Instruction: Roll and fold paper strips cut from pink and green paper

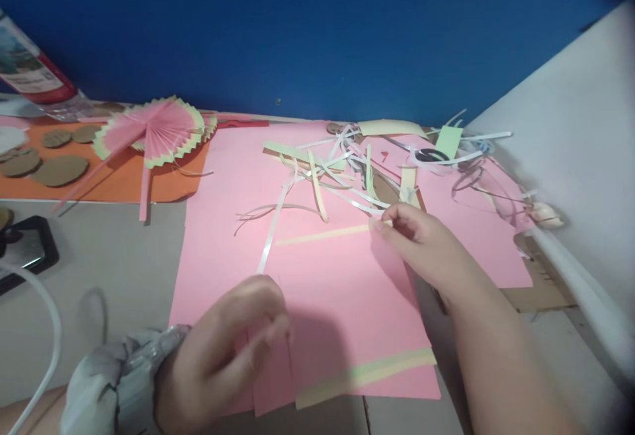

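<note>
My right hand pinches the right end of a thin pale yellow paper strip, which lies along the upper edge of a pink paper sheet. A wider yellow-green strip runs along that sheet's lower edge. Over the sheet's left side hovers my left hand, its fingers curled toward the thumb; whether anything is between them is hidden. Just beyond it lies a white ribbon-like strip. More pink sheets lie underneath.
Behind my hands is a heap of paper strips with black-handled scissors. Pink pleated paper fans and cardboard discs rest on orange paper. A bottle, a black device and a white cable are left.
</note>
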{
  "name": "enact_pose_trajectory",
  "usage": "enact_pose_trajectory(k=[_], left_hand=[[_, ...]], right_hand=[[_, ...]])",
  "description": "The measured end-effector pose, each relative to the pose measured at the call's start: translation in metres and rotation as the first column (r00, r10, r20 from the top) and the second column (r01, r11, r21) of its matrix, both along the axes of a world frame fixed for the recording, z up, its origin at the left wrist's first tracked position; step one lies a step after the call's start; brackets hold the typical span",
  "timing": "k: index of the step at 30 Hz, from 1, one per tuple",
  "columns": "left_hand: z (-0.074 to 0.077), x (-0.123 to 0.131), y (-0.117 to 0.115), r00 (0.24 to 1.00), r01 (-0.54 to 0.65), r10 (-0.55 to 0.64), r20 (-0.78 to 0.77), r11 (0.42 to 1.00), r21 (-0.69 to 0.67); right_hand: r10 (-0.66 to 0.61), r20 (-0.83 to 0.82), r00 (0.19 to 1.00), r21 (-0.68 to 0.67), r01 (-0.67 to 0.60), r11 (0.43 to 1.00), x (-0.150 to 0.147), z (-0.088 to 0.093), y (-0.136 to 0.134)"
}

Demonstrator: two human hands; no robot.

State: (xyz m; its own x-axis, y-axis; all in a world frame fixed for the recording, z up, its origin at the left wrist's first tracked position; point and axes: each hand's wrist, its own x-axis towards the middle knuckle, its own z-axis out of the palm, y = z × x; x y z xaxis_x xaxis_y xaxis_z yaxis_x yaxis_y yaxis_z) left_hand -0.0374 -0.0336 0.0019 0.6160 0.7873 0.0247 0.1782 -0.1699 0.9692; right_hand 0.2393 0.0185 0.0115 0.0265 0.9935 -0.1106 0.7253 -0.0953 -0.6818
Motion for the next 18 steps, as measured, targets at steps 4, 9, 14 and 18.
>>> enact_pose_trajectory(k=[4,9,14,18], left_hand=[[0.001,0.01,-0.008,0.978,0.168,-0.126,-0.168,0.95,0.263],[-0.006,0.004,0.003,0.873,0.09,0.2,-0.444,0.829,0.552],[-0.007,-0.009,0.025,0.591,0.261,0.424,-0.686,0.705,0.66],[-0.006,-0.009,0.031,0.537,0.278,0.437,-0.722,0.716,0.64]], right_hand=[[0.092,0.088,0.992,-0.037,-0.089,0.995,-0.012,0.004,-0.006],[-0.056,0.237,0.97,0.233,-0.001,0.972,-0.031,0.0,-0.012],[0.099,0.22,0.97,0.206,-0.146,0.968,-0.042,-0.002,-0.015],[0.135,0.227,0.965,0.169,-0.175,0.97,-0.043,0.0,-0.018]])
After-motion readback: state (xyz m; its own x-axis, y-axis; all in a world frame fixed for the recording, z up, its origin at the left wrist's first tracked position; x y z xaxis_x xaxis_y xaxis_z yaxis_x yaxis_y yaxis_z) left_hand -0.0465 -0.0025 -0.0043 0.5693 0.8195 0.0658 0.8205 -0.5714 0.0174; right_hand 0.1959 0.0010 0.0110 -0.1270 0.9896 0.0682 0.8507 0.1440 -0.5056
